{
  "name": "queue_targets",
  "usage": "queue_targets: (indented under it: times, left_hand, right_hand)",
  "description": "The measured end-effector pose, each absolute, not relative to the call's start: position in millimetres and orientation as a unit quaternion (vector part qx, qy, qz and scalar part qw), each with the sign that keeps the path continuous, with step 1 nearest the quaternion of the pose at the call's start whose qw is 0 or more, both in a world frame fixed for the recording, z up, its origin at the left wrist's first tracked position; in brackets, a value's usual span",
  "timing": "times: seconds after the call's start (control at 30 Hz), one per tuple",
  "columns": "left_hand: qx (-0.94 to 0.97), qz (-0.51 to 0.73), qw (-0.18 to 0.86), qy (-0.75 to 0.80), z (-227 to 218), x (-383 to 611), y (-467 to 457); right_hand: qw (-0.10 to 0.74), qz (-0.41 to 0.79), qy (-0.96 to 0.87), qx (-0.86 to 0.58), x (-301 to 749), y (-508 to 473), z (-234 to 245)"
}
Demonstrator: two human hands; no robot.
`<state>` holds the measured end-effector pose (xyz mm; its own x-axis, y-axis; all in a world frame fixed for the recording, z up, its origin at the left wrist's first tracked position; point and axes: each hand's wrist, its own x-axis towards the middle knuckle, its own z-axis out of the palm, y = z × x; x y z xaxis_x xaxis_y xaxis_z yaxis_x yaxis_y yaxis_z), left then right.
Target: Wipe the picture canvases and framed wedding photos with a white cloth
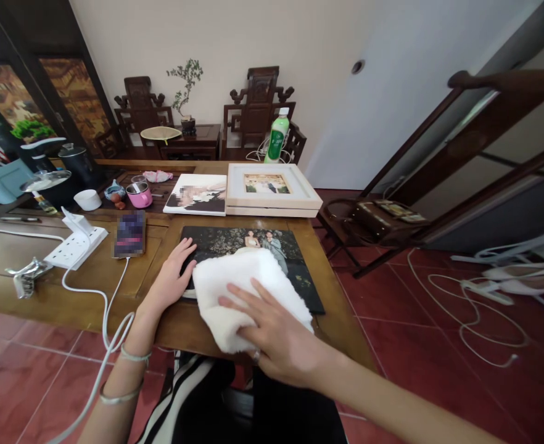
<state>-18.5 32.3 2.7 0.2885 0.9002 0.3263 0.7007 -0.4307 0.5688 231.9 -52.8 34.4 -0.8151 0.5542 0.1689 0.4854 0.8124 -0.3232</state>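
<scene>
A dark photo print (295, 262) of a couple lies flat on the wooden table (91, 271) in front of me. A folded white towel (239, 277) rests on its near part. My right hand (272, 333) lies on the towel with fingers stretched out, pressing it onto the print. My left hand (173, 277) lies flat at the print's left edge, fingers spread, holding it steady.
Behind the print lie a white framed photo (272, 188) and another photo print (198, 194). A phone (130, 234) on a cable, a white power strip (75, 243), a pink cup (139, 194) and a green bottle (277, 137) stand around. Cables lie on the red floor at right.
</scene>
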Motion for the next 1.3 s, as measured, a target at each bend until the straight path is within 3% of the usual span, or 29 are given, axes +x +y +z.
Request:
queue_targets:
  times: [0.53, 1.03, 1.3]
  left_hand:
    - [0.784, 0.309, 0.166, 0.512, 2.7, -18.0, 31.2]
    - [0.786, 0.318, 0.166, 0.503, -1.5, -20.4, 34.9]
    - [0.786, 0.319, 0.163, 0.505, -1.6, -19.5, 34.0]
  right_hand:
    - [0.141, 0.026, -0.893, -0.426, 214.9, 82.8, 30.3]
    - [0.092, 0.150, -0.938, -0.300, 230.4, -47.4, 44.0]
    - [0.128, 0.075, -0.900, -0.410, 250.2, 7.6, 35.6]
